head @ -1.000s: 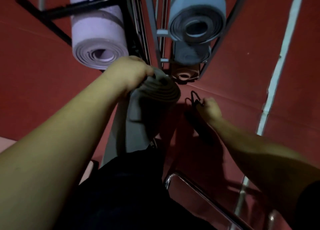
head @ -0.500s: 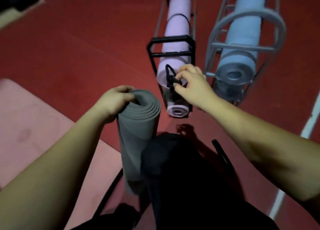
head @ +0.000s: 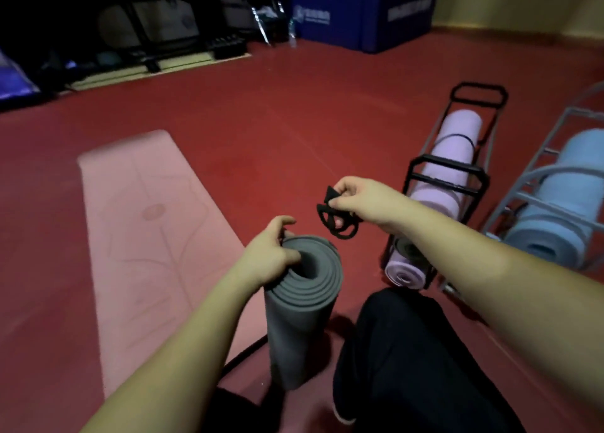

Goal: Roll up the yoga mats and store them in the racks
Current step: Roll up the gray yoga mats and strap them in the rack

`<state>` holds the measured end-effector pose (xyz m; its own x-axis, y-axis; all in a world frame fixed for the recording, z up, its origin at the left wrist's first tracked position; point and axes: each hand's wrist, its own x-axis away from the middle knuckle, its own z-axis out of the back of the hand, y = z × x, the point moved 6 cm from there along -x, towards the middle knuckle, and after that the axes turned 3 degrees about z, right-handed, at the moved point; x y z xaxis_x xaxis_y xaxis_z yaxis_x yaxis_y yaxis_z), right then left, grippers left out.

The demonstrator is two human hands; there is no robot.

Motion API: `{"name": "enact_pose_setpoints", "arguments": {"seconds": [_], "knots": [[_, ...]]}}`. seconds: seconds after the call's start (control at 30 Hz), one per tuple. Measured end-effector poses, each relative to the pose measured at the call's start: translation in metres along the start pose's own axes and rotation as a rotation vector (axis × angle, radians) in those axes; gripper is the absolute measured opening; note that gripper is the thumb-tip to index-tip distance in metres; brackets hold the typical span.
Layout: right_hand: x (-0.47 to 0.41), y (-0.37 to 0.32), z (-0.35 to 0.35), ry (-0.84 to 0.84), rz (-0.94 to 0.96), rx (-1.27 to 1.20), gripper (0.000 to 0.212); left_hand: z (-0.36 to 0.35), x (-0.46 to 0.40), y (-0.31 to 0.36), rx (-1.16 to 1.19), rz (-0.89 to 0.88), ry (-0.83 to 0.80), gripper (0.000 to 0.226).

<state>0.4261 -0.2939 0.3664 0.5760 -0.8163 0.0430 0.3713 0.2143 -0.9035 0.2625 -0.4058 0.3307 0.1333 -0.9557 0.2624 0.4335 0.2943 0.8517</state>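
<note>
Racks at 3 o'clock: black rack (head: 447,174) with lilac mats (head: 454,158), grey rack (head: 536,184) with blue mat (head: 568,184). Left hand (head: 268,256) grips upright grey mat (head: 300,302); right hand (head: 362,197) pinches black strap (head: 336,218). Pink mat (head: 137,236) flat at 9 o'clock; red floor (head: 294,122) open at 12.

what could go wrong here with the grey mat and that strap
1. The left hand holds the upright grey mat only at its top end, fingers in the core; the outer layers look loose and could unroll.
2. The right hand pinches the black strap in a tangled bunch, so looping it one-handed may snag.
3. The pink mat lies flat beside the person, easy to trip on.
</note>
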Motion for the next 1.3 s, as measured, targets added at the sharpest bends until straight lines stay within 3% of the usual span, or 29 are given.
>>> {"name": "enact_pose_setpoints", "arguments": {"seconds": [0.17, 0.4, 0.57, 0.73, 0.87, 0.93, 1.13, 1.3], "knots": [[-0.018, -0.02, -0.039, -0.154, -0.117, -0.026, 0.009, 0.021, 0.024, -0.018, 0.013, -0.04, 0.039, 0.09], [-0.039, -0.041, -0.079, -0.404, -0.183, 0.097, 0.015, 0.041, 0.023, -0.041, 0.052, -0.117, 0.039, 0.096], [-0.045, -0.048, -0.103, -0.455, -0.226, 0.013, 0.013, 0.044, 0.023, -0.042, 0.109, -0.098, 0.042, 0.098], [-0.049, -0.046, -0.117, -0.331, -0.159, -0.12, 0.021, 0.044, 0.027, -0.04, 0.103, -0.056, 0.122, 0.089], [-0.041, -0.031, -0.116, -0.205, -0.122, -0.305, 0.02, 0.04, 0.035, -0.039, 0.034, -0.023, 0.17, 0.044], [-0.035, -0.02, -0.111, -0.138, -0.143, -0.419, 0.019, 0.038, 0.039, -0.041, 0.041, -0.013, 0.18, 0.032], [-0.02, 0.007, -0.085, 0.055, -0.249, -0.859, 0.02, 0.048, 0.047, -0.054, 0.127, 0.07, 0.27, 0.031], [-0.005, 0.023, -0.075, -0.035, -0.21, -0.786, 0.023, 0.062, 0.047, -0.063, 0.168, 0.103, 0.357, 0.031]]}}
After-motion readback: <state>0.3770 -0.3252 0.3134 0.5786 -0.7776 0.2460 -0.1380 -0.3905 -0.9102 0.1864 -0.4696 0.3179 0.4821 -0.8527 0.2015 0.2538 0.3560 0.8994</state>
